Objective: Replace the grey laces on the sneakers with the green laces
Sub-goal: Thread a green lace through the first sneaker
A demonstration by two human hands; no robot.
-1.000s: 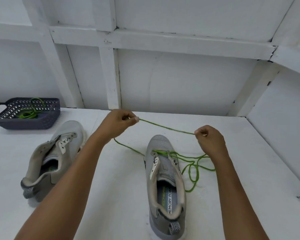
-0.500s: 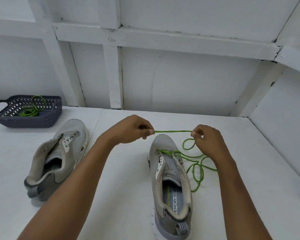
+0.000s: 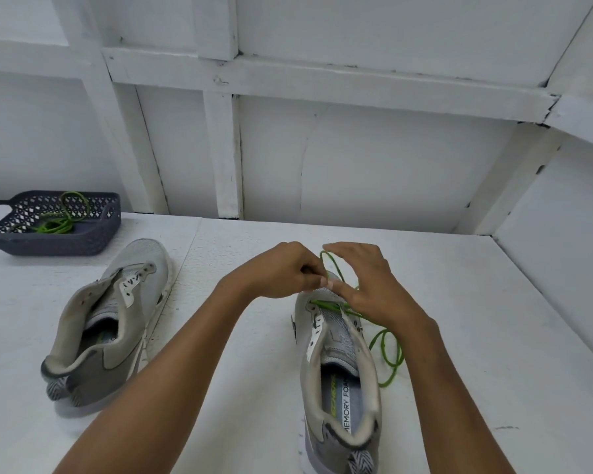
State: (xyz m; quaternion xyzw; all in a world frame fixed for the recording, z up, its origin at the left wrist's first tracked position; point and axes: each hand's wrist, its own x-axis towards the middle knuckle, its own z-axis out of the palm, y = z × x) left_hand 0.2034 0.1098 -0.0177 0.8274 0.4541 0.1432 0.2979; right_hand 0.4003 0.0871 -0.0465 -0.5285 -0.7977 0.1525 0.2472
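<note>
A grey sneaker (image 3: 339,367) stands in front of me, toe pointing away, with a green lace (image 3: 389,350) threaded through its front eyelets and trailing in loops to its right. My left hand (image 3: 281,271) pinches the lace just above the toe. My right hand (image 3: 367,282) meets it there, thumb against the left fingertips, with a loop of lace arching over its fingers. A second grey sneaker (image 3: 107,323) without laces lies to the left.
A dark perforated basket (image 3: 93,234) at the back left holds another green lace (image 3: 53,224). The white table (image 3: 237,354) ends at white panel walls behind and to the right.
Both hands have come together over the sneaker's toe. The lace stretch that ran taut between them has gone slack and now arches as a loop over my right hand.
</note>
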